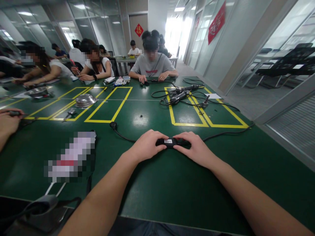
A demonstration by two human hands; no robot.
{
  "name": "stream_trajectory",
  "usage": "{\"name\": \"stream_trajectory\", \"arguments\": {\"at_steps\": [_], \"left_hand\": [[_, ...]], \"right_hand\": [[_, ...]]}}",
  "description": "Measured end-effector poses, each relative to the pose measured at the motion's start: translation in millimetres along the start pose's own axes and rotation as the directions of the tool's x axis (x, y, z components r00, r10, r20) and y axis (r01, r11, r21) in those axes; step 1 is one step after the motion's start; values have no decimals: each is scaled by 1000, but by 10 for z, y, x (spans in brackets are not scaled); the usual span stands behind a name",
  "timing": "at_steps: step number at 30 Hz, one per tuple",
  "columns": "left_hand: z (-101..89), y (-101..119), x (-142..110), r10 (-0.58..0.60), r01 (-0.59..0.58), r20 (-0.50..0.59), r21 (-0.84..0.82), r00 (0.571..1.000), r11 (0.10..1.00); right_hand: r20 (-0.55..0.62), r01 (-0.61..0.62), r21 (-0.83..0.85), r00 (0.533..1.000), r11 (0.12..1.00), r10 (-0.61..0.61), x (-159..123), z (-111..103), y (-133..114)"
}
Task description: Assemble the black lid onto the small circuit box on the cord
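Note:
A small black block with a white label [169,142] lies on the green table [157,190], with a black cable [123,135] running from it to the left and another to the right. My left hand [146,146] grips its left end with curled fingers. Its right end is held by my right hand [194,147], fingers also curled over it. Both forearms reach in from the bottom edge.
Yellow tape rectangles [108,105] mark the table. A bundle of black cables and tools [180,95] lies at the far right. Metal dishes [85,100] sit at the left. A blurred card [71,157] lies near left. Other people sit across and at left; another person's hand [8,123] rests at the left edge.

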State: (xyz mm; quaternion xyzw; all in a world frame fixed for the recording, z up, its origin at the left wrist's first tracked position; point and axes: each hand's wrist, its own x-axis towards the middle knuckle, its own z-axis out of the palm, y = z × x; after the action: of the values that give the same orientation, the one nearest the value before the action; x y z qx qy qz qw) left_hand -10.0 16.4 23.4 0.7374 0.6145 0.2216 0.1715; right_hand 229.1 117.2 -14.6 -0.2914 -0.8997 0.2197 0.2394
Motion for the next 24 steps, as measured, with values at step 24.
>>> {"name": "stream_trajectory", "arguments": {"at_steps": [24], "left_hand": [[-253, 18, -32, -438, 400, 21, 368, 899, 839]], "right_hand": [[-56, -118, -329, 993, 937, 105, 10, -19, 12]]}}
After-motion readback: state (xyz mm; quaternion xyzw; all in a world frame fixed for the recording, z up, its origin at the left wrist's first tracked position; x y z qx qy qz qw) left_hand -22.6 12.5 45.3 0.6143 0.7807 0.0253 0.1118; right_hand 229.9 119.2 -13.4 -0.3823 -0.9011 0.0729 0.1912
